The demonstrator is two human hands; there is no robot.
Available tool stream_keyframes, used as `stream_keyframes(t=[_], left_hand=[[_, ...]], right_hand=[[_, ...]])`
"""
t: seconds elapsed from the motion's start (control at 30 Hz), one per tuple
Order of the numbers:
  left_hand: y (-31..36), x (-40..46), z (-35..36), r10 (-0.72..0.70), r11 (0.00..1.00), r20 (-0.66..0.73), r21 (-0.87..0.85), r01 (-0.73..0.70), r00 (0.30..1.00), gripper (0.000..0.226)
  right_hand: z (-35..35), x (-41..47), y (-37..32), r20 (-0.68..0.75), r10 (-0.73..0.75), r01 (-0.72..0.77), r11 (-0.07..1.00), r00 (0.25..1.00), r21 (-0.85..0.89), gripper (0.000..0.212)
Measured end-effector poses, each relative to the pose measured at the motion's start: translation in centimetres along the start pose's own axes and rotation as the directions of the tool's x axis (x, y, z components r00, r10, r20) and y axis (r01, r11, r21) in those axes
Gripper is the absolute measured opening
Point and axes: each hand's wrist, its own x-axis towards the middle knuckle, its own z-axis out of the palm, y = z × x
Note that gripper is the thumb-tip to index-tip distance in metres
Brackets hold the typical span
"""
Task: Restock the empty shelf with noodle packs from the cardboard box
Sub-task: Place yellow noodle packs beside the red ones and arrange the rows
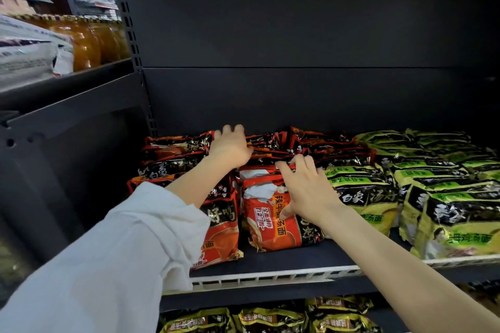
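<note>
dim, uneven light: the dark shelf back [297, 35] swallows detail, while the white sleeve [113, 251] reads bright. glare glints on the shiny noodle packs [273, 213]. wide-angle bending curves the edges, and the corners look soft and blurred.

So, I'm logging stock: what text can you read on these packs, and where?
"辣牛肉汤面": front red pack
"白象 汤好": nearest green pack
"母鸡汤面": right green pack
"白象": left red pack
Smaller print and lower-shelf packs: too blurred to read.
</note>
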Motion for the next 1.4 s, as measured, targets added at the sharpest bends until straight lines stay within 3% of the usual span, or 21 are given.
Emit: stream_keyframes(t=[0.07,0.17,0.23,0.33,0.47,0.53,0.63,0.73,0.83,0.9,1.0,1.17,1.33,1.4], left_hand=[[-0.1,-0.1,0.6,0.127,0.987,0.031,0.093,-0.129,0.991,0.048],[-0.9,-0.5,1.1,0.03,0.988,0.267,0.136,-0.069,0.963,0.076],[-1.2,-0.8,0.8,-0.008,0.993,0.312,0.116,-0.029,0.95,0.085],[-1.2,-1.6,0.4,0.117,0.989,0.245,0.064,-0.137,0.962,0.077],[-0.3,-3.1,0.3,0.377,0.921,0.27,-0.215,-0.326,0.886,0.049],[-0.1,-3.6,0.4,0.427,0.904,0.303,-0.126,-0.409,0.852,0.056],[-0.7,-3.2,0.6,0.401,0.902,0.285,0.041,-0.429,0.871,0.07],[-1.0,-2.6,0.4,0.359,0.918,0.308,0.053,-0.393,0.881,0.066],[-1.3,-2.5,0.1,0.355,0.932,0.265,-0.024,-0.362,0.896,0.07],[-1.6,-2.6,0.1,0.343,0.939,0.249,-0.064,-0.338,0.906,0.073],[-1.4,-3.0,0.2,0.336,0.941,0.29,-0.081,-0.327,0.896,0.081],[-1.8,-2.9,-0.1,0.327,0.944,0.325,-0.148,-0.294,0.887,0.096],[-2.6,-2.6,-1.1,0.322,0.942,0.362,-0.212,-0.259,0.875,0.075],[-3.0,-2.7,-1.2,0.341,0.934,0.356,-0.233,-0.271,0.87,0.078]], right_hand=[[0.0,0.2,-0.2,-0.027,-0.035,0.035,0.999,0.999,0.004,0.111],[0.1,0.2,0.3,-0.029,-0.024,0.028,0.989,0.999,0.147,0.114],[0.3,0.2,0.9,-0.004,0.008,-0.007,0.966,1.0,0.26,0.112],[0.6,0.2,1.2,-0.006,0.022,-0.019,0.945,1.0,0.327,0.107],[1.1,0.0,0.7,-0.074,0.052,-0.014,0.896,0.996,0.443,0.113],[1.7,-0.5,0.5,-0.142,0.122,-0.044,0.887,0.982,0.46,0.122],[2.3,-1.1,0.1,-0.163,0.231,-0.126,0.865,0.959,0.486,0.135],[2.0,-1.0,-0.3,-0.046,0.258,-0.173,0.76,0.965,0.626,0.137],[2.4,-0.6,-0.1,0.094,0.302,-0.266,0.599,0.949,0.755,0.123],[2.8,-0.5,-0.5,0.113,0.321,-0.281,0.546,0.94,0.789,0.105],[2.9,-0.4,-0.9,0.07,0.33,-0.263,0.589,0.941,0.764,0.082],[1.3,-0.1,-1.3,-0.015,0.3,-0.214,0.715,0.954,0.665,0.08],[-1.1,0.3,-2.6,-0.084,0.198,-0.145,0.895,0.977,0.423,0.077],[-1.7,0.4,-3.1,-0.094,0.131,-0.1,0.953,0.987,0.285,0.077]])
